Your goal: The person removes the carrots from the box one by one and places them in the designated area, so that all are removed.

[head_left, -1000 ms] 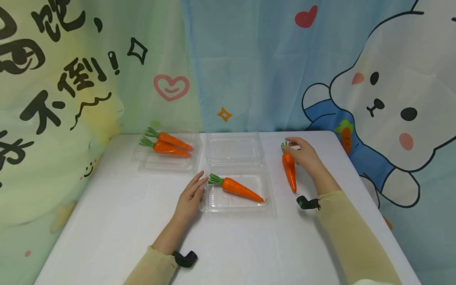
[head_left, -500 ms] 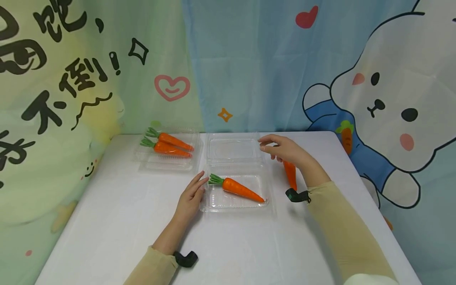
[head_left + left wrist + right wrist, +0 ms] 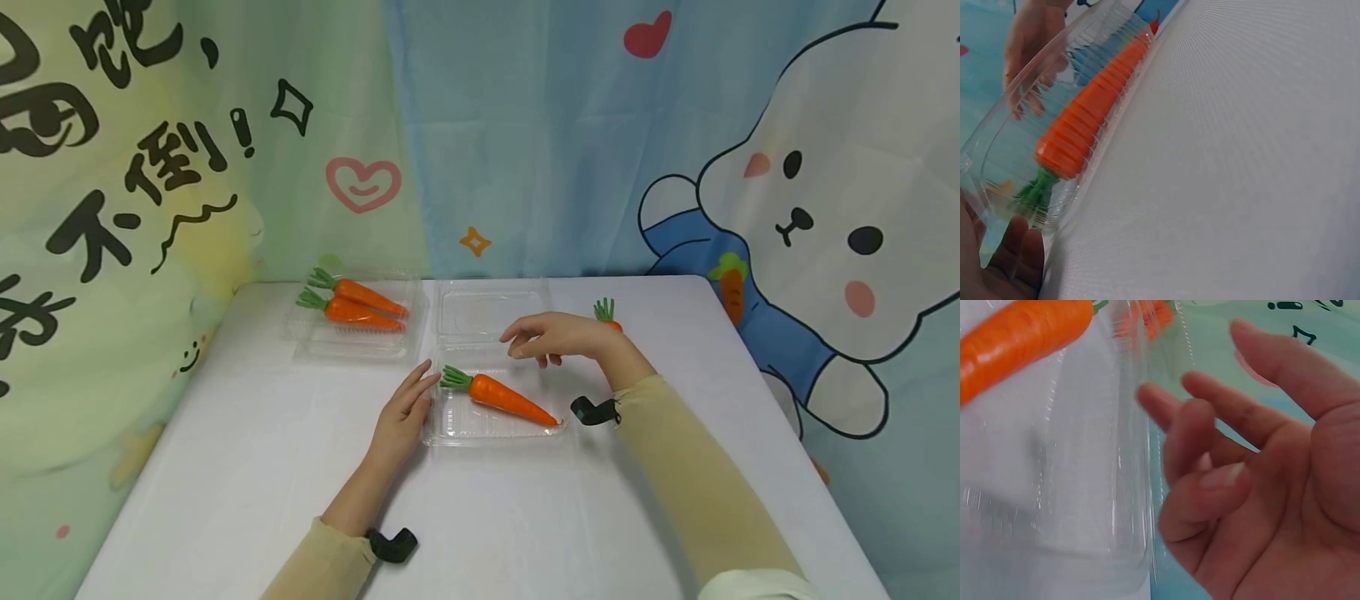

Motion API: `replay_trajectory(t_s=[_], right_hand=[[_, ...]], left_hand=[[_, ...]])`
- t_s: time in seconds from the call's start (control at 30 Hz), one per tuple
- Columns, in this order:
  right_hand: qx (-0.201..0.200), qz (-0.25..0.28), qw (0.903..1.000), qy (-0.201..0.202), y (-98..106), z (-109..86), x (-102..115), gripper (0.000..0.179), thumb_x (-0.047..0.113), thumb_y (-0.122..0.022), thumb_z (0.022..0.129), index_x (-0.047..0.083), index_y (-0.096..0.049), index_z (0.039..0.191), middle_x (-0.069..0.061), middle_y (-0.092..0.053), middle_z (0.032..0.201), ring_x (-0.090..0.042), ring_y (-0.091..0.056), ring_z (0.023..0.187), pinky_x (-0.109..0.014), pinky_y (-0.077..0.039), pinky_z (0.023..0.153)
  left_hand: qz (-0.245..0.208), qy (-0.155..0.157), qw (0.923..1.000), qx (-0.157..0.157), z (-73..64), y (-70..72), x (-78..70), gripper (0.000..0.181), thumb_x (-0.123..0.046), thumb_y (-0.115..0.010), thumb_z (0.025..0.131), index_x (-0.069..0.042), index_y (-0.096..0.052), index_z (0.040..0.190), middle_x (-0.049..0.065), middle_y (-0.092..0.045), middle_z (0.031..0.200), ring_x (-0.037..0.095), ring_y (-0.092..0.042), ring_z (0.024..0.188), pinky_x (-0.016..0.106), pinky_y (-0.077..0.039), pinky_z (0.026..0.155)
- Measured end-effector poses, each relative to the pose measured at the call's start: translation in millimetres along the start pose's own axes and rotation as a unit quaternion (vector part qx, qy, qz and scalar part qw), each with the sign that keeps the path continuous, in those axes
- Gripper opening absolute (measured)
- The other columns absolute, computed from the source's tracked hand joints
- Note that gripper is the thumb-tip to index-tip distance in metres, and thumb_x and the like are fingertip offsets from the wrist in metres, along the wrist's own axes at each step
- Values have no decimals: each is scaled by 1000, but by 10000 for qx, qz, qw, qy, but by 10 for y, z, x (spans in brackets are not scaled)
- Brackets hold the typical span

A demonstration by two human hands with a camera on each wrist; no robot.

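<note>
An orange carrot (image 3: 506,400) with a green top lies slantwise in the base of a clear plastic clamshell box (image 3: 459,427), whose lid (image 3: 491,310) is folded back. My left hand (image 3: 402,415) rests its straight fingers at the box's left edge; the left wrist view has its fingertips (image 3: 1029,253) right by the wall. Over the box's back right part hovers my right hand (image 3: 562,335), fingers loosely bent and holding nothing, as the right wrist view also shows (image 3: 1266,469). A second carrot (image 3: 604,312) lies to the right, mostly hidden behind the right hand and wrist.
At the back left stands another clear box (image 3: 315,343) with two carrots (image 3: 367,297) in it. A printed cloth (image 3: 525,150) hangs right behind the white table (image 3: 480,517). Dark wrist cameras stick out from both sleeves.
My right hand has left the carrot on the right, which stays on the table, and moved left and nearer, over the middle box. The left hand keeps its place.
</note>
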State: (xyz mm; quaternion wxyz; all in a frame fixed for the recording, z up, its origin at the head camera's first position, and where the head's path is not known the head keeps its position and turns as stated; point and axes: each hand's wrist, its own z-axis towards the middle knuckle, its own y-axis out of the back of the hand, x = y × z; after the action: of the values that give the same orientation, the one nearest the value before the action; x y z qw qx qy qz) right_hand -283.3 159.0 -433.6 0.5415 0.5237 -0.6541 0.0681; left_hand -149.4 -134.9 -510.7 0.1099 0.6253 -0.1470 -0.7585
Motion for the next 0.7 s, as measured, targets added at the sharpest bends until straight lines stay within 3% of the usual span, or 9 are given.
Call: replay_trajectory(t_s=[0.27, 0.47, 0.53, 0.7], right_hand=[[705, -344, 9957, -490, -139, 210, 96, 47, 33, -66, 95, 19, -55, 138, -1, -65, 125, -33, -58, 81, -27, -46, 61], [892, -290, 9934, -663, -236, 303, 82, 49, 32, -68, 93, 21, -54, 138, 0, -64, 123, -23, -59, 72, -27, -49, 61], [913, -210, 9928, -745, -264, 329, 61, 50, 32, -69, 92, 23, -54, 138, 1, -65, 119, -22, -59, 71, -26, -50, 60], [963, -184, 9913, -883, -325, 391, 7, 52, 36, -74, 88, 29, -55, 136, 0, -65, 116, -20, -59, 70, -26, -52, 61]], left_hand=[[25, 36, 10000, 35, -11, 9, -13, 34, -7, -50, 102, -5, -61, 134, 7, -45, 154, 25, -38, 145, 38, -36, 113], [-32, -8, 10000, 15, -10, 11, -19, 33, -5, -50, 102, -3, -62, 133, 9, -45, 154, 27, -40, 143, 15, -36, 108], [-42, -13, 10000, 1, -8, 5, -19, 33, -5, -50, 102, -3, -62, 132, 9, -46, 153, 28, -41, 143, 14, -37, 107], [-43, 59, 10000, -40, -2, -5, -25, 33, -5, -50, 102, -5, -62, 133, 8, -46, 154, 26, -40, 144, 40, -36, 114]])
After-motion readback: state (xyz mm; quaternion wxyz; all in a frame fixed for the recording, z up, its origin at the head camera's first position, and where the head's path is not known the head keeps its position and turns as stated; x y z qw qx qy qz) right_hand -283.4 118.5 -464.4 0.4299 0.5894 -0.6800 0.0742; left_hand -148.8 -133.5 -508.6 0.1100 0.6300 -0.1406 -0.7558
